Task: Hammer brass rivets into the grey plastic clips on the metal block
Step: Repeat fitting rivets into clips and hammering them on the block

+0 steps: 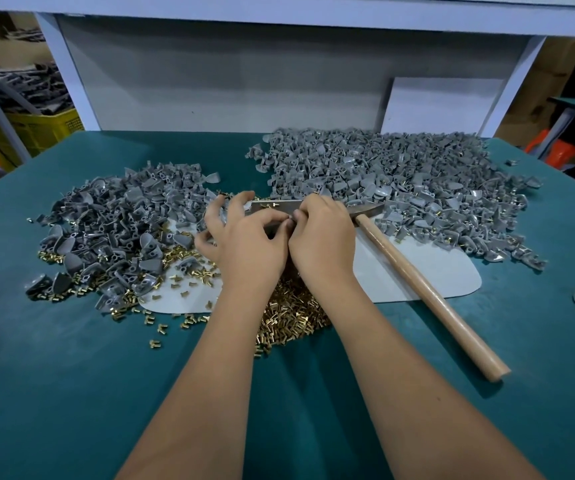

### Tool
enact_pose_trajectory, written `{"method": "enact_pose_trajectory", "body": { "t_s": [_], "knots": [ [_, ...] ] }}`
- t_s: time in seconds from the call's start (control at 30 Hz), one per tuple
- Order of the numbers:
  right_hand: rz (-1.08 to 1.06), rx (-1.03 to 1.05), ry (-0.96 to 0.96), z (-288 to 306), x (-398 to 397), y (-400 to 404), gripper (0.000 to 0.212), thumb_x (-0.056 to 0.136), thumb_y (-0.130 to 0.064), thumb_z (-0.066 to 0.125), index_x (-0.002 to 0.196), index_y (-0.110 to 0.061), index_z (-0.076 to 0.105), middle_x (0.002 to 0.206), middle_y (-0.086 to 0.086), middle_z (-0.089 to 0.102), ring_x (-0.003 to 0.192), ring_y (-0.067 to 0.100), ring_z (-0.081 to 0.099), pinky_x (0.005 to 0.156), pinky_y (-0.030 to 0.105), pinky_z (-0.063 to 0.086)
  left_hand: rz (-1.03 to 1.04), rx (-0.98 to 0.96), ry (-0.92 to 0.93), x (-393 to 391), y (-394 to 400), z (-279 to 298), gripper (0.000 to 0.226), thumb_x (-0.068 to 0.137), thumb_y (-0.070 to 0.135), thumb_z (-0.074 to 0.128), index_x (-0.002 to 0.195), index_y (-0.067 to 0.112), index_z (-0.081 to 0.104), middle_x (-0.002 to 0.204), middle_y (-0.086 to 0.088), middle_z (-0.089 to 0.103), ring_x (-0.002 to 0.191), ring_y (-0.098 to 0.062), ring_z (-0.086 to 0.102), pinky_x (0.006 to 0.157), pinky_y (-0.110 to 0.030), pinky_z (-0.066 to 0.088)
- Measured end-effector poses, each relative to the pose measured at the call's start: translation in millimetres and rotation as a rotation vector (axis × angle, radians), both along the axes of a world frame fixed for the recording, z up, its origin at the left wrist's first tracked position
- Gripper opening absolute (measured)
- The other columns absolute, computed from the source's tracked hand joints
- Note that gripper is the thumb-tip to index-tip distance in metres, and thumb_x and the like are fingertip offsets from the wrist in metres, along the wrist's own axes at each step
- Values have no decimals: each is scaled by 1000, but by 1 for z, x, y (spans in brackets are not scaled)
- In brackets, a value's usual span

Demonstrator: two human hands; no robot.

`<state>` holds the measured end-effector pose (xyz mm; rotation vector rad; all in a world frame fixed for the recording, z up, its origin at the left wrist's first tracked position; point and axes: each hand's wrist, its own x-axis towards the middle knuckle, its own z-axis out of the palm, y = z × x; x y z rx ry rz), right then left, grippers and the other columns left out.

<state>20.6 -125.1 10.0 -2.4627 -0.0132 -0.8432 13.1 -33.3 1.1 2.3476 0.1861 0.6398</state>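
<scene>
Head view: glinting brass rivets (289, 317), wooden-handled hammer (428, 289).

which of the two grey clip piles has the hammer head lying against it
The right-hand pile, the larger one. The hammer has its head at that pile's near edge, while the left pile lies beyond the hands.

Two forearms are showing bare from elbow to wrist, wearing no sleeves. The left hand (244, 242) and right hand (320, 237) are wearing no gloves, rings or watch.
</scene>
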Motion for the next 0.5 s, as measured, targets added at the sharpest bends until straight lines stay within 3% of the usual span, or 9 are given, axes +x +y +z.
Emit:
{"method": "enact_pose_trajectory", "body": {
  "t_s": [0.1, 0.3, 0.4, 0.5],
  "knots": [
    [17, 25, -8, 0, -1, 0, 10, 92, -10, 52, 83, -10, 56, 92, 7, 62, 93, 24, 49, 70, 26, 25, 0, -3, 7, 0, 0, 0, 8, 89, 47, 65, 88, 44, 73, 148, 16, 42, 143, -18, 11, 106, -49, 10],
    [118, 8, -54, -5, -9, -14, 15, 94, -13, 50, 93, -9, 65, 94, 5, 62, 92, 20, 50, 79, 30, 38, -50, -46, 9, 1, 1, -2, 8, 88, 47, 65, 87, 42, 71, 148, 17, 41, 143, -17, 10, 104, -42, 3],
    [-70, -61, -53, -2, -17, -37, 29, 92, -23, 43, 111, -14, 63, 101, 1, 61, 90, 12, 47, 79, 26, 40, -75, -56, 32, 2, 2, -3, 8, 89, 47, 64, 90, 42, 70, 149, 17, 40, 143, -16, 10, 106, -44, 3],
    [-347, -244, 165, -2, -25, -72, 34, 92, -30, 50, 116, -7, 57, 113, 13, 56, 101, 26, 50, 83, 37, 43, -86, -65, 53, 2, 3, -3, 11, 90, 49, 62, 92, 42, 70, 149, 18, 39, 143, -16, 9, 109, -48, 6]
  ]
}}
